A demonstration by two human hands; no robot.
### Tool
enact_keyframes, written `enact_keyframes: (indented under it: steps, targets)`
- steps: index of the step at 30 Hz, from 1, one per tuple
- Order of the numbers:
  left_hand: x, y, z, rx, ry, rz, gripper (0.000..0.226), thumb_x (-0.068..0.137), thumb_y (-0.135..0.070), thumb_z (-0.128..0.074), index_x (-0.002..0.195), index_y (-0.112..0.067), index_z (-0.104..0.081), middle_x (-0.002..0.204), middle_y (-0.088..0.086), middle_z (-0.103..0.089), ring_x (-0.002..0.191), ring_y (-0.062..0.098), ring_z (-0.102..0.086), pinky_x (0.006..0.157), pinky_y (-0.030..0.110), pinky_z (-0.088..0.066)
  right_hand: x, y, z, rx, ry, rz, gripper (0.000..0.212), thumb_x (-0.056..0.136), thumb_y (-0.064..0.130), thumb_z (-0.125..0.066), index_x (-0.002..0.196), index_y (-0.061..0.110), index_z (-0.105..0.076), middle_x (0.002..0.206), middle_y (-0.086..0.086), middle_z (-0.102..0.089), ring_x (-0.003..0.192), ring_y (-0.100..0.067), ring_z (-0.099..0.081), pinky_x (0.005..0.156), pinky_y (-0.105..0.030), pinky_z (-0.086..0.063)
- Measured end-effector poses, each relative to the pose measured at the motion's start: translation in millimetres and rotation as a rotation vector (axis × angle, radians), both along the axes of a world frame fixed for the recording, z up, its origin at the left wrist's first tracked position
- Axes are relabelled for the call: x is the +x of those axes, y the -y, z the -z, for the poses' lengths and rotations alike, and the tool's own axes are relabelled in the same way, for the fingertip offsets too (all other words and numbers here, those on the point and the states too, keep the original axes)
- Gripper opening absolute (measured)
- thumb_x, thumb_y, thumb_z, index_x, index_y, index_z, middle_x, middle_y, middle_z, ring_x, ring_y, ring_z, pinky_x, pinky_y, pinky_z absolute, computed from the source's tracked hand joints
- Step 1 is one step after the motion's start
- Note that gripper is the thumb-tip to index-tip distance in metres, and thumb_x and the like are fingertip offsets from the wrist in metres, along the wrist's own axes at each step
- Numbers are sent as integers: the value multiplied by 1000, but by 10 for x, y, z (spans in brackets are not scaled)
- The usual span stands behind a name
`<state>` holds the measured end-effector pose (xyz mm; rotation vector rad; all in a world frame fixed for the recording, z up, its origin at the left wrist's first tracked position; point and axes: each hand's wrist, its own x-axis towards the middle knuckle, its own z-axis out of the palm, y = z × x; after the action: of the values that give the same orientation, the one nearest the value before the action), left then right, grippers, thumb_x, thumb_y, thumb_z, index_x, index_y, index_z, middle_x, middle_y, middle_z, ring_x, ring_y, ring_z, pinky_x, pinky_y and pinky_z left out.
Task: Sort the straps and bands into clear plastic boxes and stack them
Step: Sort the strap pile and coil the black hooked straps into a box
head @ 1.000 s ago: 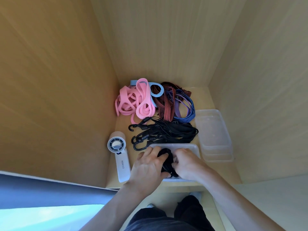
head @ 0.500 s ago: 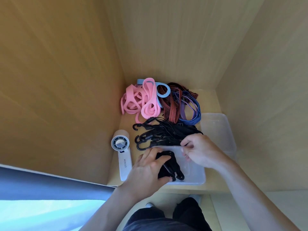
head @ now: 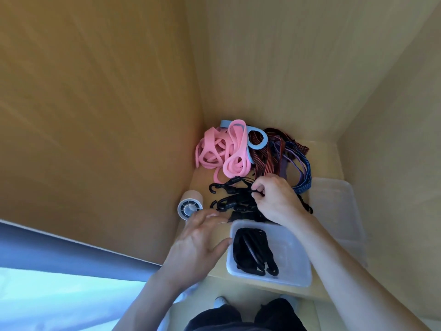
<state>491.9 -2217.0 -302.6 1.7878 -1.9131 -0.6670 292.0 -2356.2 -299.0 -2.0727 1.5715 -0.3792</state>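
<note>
A clear plastic box (head: 294, 271) sits at the shelf's front edge with a coiled black strap (head: 253, 252) inside. Behind it lies a pile of black hooked straps (head: 232, 199). My right hand (head: 274, 199) reaches over that pile and pinches one of its black cords. My left hand (head: 198, 242) hovers with fingers spread beside the box's left wall, holding nothing. Pink bands (head: 222, 151), a light blue band (head: 257, 145), red-striped straps (head: 267, 158) and blue-striped straps (head: 303, 173) lie heaped at the back.
More clear boxes (head: 338, 206) are stacked at the right of the shelf. A white handheld fan (head: 189, 207) lies at the left, partly behind my left hand. Wooden walls close in on the left, back and right.
My right hand left the box and went back to the black pile, pinching a cord. My left hand let go of the strap in the box and lifted off to the left.
</note>
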Motion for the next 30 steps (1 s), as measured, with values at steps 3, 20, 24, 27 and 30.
enact_keyframes:
  steps: [3,20,24,27,30]
  targets:
    - [58,-38,-8,21,1,-73,35,93,-44,-65,127,-38,-61,138,-24,-44,134,-6,-37,106,13,-33,87,113,120,-54,-234,-41,40,90,33,-71,122,13,-60,120,-5,-56,116,-26,-51,99,-40,-46]
    - [-75,41,-95,20,-93,-270,21,95,-25,-62,114,-32,-67,125,-23,-55,121,-4,-50,95,13,-40,-231,568,274,266,284,129,16,80,38,-82,84,29,-69,84,13,-70,79,-4,-65,68,-22,-47]
    - [-182,189,-121,9,-120,-257,17,97,-26,-59,111,-31,-68,117,-21,-59,108,-2,-56,94,23,-47,-372,591,157,321,458,110,9,86,27,-79,91,26,-72,86,6,-76,84,-11,-72,85,-33,-57]
    - [-239,336,-143,22,-142,-257,20,96,-22,-59,112,-29,-68,114,-20,-60,102,0,-59,92,27,-50,-437,580,48,330,520,68,6,90,24,-74,94,29,-72,84,8,-77,82,-6,-72,85,-30,-56]
    - [-268,473,-150,32,-155,-235,22,95,-19,-60,114,-24,-69,113,-15,-62,106,0,-59,94,28,-50,-437,565,-85,322,555,32,5,94,26,-69,94,31,-71,83,11,-76,78,0,-70,77,-21,-49]
